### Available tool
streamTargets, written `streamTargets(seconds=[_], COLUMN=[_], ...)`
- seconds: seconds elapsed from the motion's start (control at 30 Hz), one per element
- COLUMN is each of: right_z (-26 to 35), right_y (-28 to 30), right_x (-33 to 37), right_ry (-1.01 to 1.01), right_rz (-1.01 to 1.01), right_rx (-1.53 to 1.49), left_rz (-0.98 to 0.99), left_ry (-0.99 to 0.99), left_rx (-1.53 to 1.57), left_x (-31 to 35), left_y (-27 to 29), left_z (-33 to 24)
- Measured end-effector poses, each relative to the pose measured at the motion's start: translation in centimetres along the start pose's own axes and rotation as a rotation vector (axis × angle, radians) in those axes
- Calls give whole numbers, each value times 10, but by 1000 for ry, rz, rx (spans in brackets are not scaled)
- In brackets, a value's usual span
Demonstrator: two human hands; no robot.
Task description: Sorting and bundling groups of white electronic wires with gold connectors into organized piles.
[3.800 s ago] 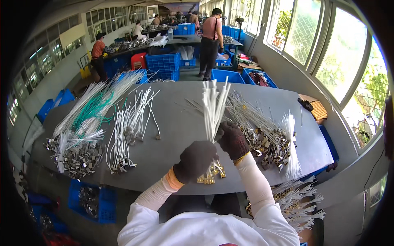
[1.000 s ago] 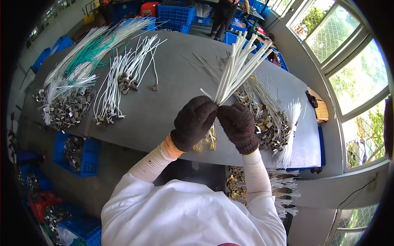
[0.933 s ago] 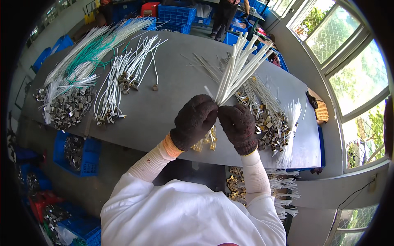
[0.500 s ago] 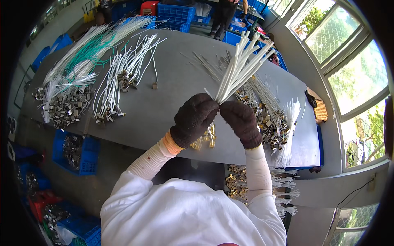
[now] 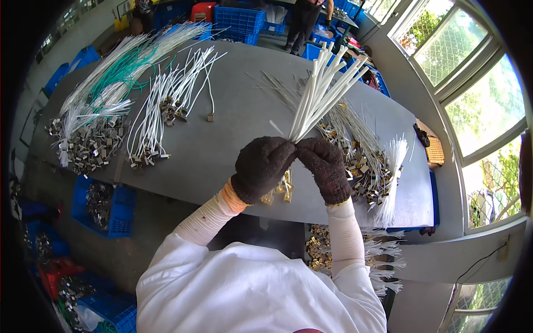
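Over the table's near middle, a bundle of white cables (image 5: 319, 97) fans upward and away from me. My left hand (image 5: 265, 168), in a dark knit glove, is closed around its narrow neck. A thin white strip end (image 5: 276, 129) sticks out beside the neck. My right hand (image 5: 326, 168), gloved alike, has its fingers pinched together against the neck, touching the left fingertips. What the right fingers pinch is hidden. Gold-coloured metal ends (image 5: 287, 186) show below and between the hands; whether they belong to this bundle I cannot tell.
The grey table (image 5: 233, 105) carries white and green cables (image 5: 119, 69) with metal ends at left, a smaller white cable pile (image 5: 172, 100), and grey cables (image 5: 355, 133) at right beside an upright white bundle (image 5: 393, 177). A blue crate (image 5: 105, 208) stands below. A person (image 5: 302, 25) stands beyond.
My right hand has drawn slightly left and its fingers have come closer against the left hand at the bundle's neck. The bundle has shifted slightly left.
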State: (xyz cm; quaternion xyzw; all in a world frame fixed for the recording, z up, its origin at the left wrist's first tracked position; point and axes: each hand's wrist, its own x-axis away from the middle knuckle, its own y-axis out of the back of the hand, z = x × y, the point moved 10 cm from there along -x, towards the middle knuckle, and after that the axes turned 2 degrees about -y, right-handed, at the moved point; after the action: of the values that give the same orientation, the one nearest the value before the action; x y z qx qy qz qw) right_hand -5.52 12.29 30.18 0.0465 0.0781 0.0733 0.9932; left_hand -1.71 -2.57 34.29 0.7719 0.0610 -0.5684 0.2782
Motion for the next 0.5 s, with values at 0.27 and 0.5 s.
streamTargets(seconds=[0.27,0.5], right_z=[5,12], right_y=[-4,35], right_x=[5,-8], right_ry=[-45,232], right_rz=[-29,-185], right_rx=[-34,443], left_rz=[45,157], left_ry=[5,116], left_rx=[-23,-69], left_x=[-8,-3], left_y=[1,-3], left_z=[0,24])
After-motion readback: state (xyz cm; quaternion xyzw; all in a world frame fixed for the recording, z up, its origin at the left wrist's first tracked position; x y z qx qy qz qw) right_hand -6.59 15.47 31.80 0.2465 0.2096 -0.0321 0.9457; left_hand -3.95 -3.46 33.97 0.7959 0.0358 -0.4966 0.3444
